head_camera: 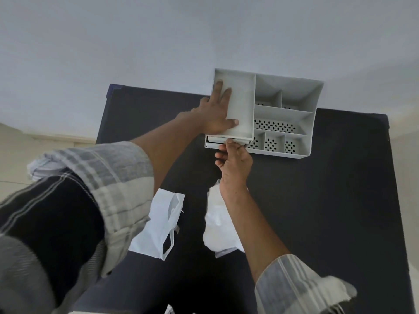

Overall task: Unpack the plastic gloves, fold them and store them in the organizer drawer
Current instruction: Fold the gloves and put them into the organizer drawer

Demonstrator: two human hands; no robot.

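Head view: the left hand (215, 114) lies flat and open against the left side of the grey organizer (283, 114) at the upper centre of the frame, bracing it and gripping nothing. The right hand (233, 157) pinches the front of the drawer (213, 143) at the organizer's lower left; the drawer looks barely open. This seems to be the opening or closing of the drawer, and I cannot tell which. A crumpled plastic glove (217, 223) lies below centre, beside a flat white bag (158, 223); next it needs folding. Everything rests on a dark table (340, 200) against a pale wall (158, 41).
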